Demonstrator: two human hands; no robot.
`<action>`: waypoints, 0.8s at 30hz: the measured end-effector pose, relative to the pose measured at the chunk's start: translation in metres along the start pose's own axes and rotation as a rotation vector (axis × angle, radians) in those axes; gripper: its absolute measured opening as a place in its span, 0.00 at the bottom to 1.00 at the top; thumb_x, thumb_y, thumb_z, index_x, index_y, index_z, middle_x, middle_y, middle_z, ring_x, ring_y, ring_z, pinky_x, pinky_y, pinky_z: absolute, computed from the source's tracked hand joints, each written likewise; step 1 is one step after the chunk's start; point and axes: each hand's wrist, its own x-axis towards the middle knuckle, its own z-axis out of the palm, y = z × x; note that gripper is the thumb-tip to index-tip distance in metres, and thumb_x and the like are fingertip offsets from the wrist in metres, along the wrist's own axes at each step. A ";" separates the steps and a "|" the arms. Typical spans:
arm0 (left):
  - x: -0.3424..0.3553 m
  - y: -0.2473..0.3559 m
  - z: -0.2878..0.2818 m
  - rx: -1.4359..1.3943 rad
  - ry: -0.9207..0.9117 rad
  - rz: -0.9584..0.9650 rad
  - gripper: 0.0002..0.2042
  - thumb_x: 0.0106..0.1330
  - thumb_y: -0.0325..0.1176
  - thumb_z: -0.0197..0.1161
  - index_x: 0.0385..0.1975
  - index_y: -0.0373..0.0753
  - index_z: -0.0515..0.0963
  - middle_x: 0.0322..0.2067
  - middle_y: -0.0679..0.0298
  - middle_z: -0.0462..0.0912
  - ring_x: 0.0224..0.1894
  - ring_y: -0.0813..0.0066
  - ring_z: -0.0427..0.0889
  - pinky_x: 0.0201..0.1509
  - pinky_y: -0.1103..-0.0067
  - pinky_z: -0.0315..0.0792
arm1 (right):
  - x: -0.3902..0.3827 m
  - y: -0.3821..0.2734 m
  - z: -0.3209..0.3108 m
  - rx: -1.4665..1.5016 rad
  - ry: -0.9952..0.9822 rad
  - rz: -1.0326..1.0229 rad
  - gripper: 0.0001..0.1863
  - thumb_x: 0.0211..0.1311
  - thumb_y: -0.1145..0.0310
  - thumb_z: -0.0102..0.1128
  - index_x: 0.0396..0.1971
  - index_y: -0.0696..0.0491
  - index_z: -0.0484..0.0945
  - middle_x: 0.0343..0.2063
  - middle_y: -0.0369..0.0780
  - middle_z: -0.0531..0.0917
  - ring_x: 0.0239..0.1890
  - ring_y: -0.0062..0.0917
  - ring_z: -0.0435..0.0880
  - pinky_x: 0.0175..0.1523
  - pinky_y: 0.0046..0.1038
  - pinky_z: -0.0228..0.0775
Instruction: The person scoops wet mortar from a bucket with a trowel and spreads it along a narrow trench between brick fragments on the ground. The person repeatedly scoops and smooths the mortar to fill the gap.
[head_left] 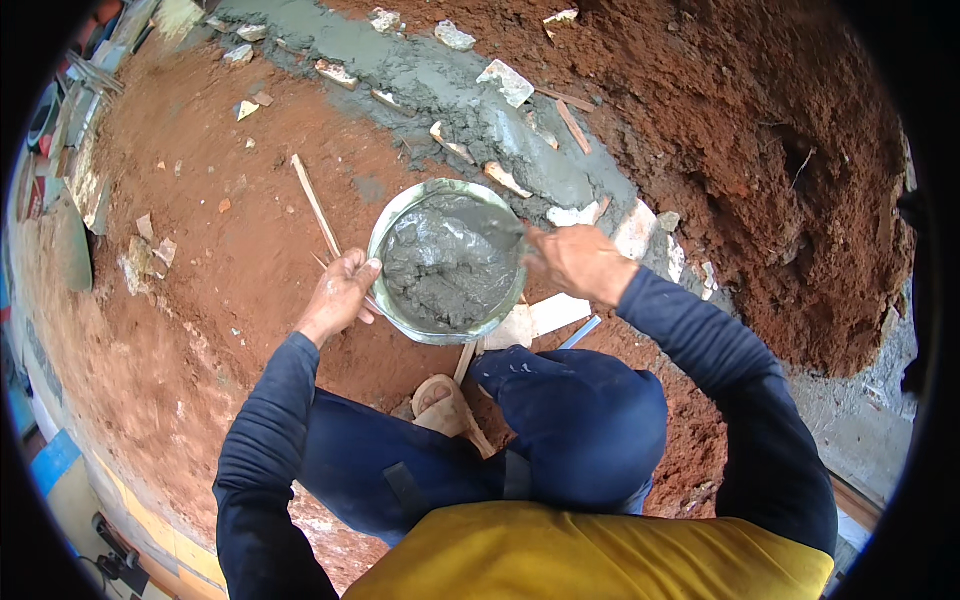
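Note:
A round metal pan (392,216) full of wet grey mortar (445,270) sits on red earth in front of my knees. My left hand (340,293) grips the pan's left rim. My right hand (577,262) holds a trowel (490,222) whose grey-coated blade lies in the mortar at the pan's upper right. I am squatting, in dark blue sleeves and trousers, with one sandalled foot (443,403) below the pan.
A strip of fresh grey mortar (470,100) with brick and tile fragments runs diagonally behind the pan. A high bank of red soil (760,150) rises at right. A thin wooden stick (316,205) lies left of the pan. White tile pieces (545,315) lie under its lower right.

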 end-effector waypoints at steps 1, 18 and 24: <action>-0.002 0.000 0.001 0.000 0.000 -0.012 0.15 0.81 0.41 0.53 0.33 0.38 0.68 0.28 0.63 0.79 0.26 0.76 0.85 0.24 0.78 0.81 | 0.010 -0.011 0.011 0.119 -0.018 -0.062 0.28 0.80 0.47 0.46 0.59 0.58 0.75 0.19 0.49 0.80 0.20 0.38 0.81 0.29 0.42 0.77; 0.005 0.002 -0.009 -0.072 -0.056 -0.029 0.15 0.81 0.42 0.53 0.36 0.37 0.72 0.30 0.63 0.82 0.28 0.73 0.87 0.25 0.80 0.82 | -0.007 -0.031 0.079 0.740 -0.011 -0.020 0.29 0.74 0.40 0.52 0.39 0.56 0.79 0.24 0.54 0.81 0.33 0.52 0.85 0.42 0.50 0.73; 0.009 -0.002 -0.013 -0.062 -0.087 -0.036 0.13 0.80 0.41 0.54 0.48 0.36 0.76 0.33 0.63 0.83 0.27 0.77 0.85 0.24 0.81 0.83 | -0.039 -0.018 0.103 0.916 0.059 0.050 0.27 0.75 0.42 0.52 0.49 0.53 0.82 0.33 0.52 0.87 0.39 0.47 0.87 0.47 0.45 0.77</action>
